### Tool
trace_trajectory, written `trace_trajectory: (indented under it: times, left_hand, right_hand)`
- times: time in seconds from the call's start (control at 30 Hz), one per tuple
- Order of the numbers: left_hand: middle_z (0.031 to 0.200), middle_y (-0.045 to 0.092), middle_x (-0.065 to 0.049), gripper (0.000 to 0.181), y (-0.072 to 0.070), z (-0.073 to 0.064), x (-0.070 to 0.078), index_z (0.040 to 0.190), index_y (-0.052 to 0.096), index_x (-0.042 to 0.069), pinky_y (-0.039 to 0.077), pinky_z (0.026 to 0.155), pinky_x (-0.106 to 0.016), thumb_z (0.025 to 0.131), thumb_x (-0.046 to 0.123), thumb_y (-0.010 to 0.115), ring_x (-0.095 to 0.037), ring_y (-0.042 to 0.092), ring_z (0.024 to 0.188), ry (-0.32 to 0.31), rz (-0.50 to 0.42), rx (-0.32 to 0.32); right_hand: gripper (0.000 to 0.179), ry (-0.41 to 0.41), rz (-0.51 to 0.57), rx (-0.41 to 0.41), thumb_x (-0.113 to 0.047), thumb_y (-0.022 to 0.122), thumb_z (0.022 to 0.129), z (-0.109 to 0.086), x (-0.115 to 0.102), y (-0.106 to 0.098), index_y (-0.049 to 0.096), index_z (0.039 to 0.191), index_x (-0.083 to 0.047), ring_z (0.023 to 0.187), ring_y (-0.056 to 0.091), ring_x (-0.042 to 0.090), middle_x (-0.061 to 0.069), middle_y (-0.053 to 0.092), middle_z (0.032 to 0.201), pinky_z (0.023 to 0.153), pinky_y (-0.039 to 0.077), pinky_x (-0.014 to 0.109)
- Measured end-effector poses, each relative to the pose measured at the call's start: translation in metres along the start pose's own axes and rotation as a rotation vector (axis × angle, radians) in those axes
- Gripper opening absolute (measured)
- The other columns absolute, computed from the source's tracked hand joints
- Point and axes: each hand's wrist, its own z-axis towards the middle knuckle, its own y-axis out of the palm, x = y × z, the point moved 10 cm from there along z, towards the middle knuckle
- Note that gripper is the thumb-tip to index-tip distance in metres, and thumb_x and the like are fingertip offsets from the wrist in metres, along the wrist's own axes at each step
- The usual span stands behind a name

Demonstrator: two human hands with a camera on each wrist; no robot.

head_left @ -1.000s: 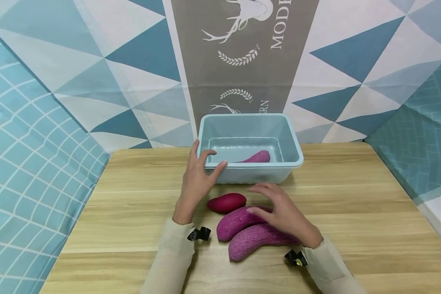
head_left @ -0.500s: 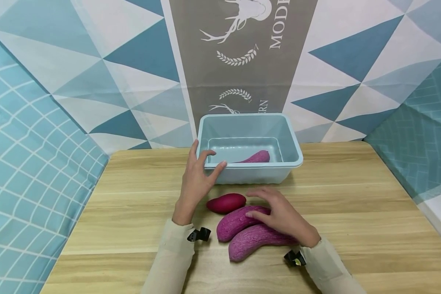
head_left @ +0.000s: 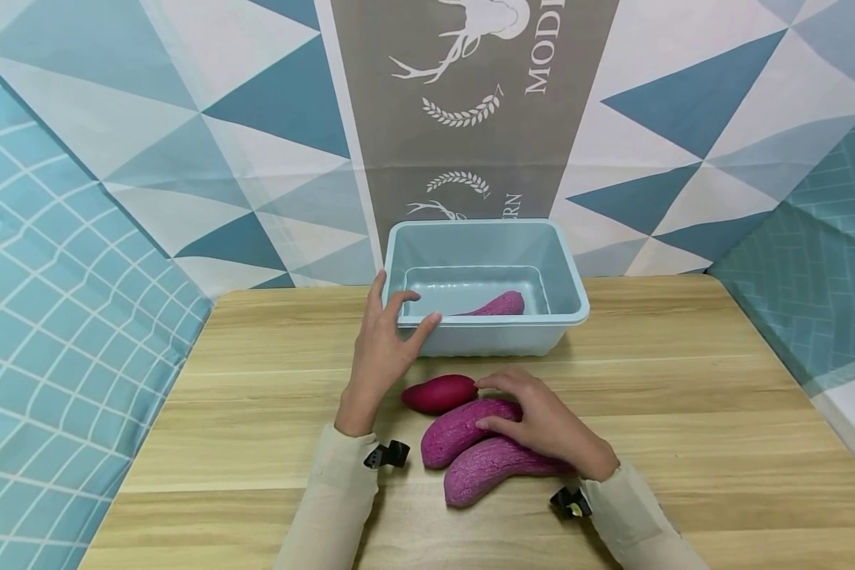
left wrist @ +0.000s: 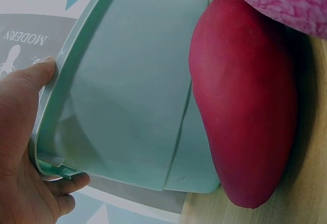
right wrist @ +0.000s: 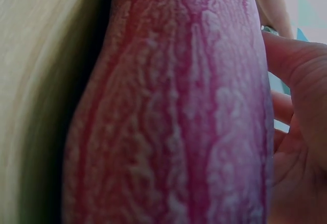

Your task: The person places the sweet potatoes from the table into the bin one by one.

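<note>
In the head view, my left hand (head_left: 381, 344) grips the front left corner of a light blue plastic box (head_left: 492, 336). The left wrist view shows its thumb on the rim (left wrist: 48, 81) and fingers curled at the corner. My right hand (head_left: 545, 419) curves over the farther of two long purple sweet potatoes (head_left: 463, 434), thumb on the near side, fingers on the far side; its right end is hidden under the hand. The nearer purple sweet potato (head_left: 495, 469) lies alongside and fills much of the right wrist view. A smooth red sweet potato (head_left: 439, 393) lies between box and purple ones.
Inside the box lies another purple sweet potato (head_left: 502, 304), partly hidden by the front wall. The wooden table (head_left: 256, 443) reaches back to a patterned backdrop (head_left: 278, 142), with a blue tiled cloth (head_left: 64, 317) at the left side.
My right hand has lowered and closed in on the farther purple sweet potato, its fingertips coming down near the red one's right end. The left hand stays on the box corner.
</note>
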Motion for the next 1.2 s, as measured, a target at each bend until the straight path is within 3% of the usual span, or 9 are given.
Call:
trace_trajectory:
  times: [0.47,1.2]
  left_hand:
    - [0.17,0.015,-0.008,0.053,0.0,-0.001,0.001,0.127,0.06,0.024,0.051,0.098,-0.061,0.091,0.062,0.063,-0.038,0.035,0.15,-0.009,-0.013,-0.008]
    - [0.17,0.015,-0.008,0.052,-0.001,-0.001,0.001,0.127,0.06,0.024,0.051,0.097,-0.061,0.091,0.062,0.062,-0.039,0.035,0.15,-0.002,-0.017,0.004]
  right_hand:
    - [0.048,0.029,0.03,-0.096,-0.04,0.076,0.089,-0.002,0.005,0.012,0.066,0.129,-0.017,0.121,0.064,0.018,-0.002,0.07,0.126,0.105,0.05,0.043]
    - [0.043,-0.011,0.067,-0.115,-0.037,0.073,0.092,-0.002,0.004,0.016,0.066,0.129,-0.019,0.12,0.065,0.016,-0.005,0.069,0.126,0.104,0.051,0.04]
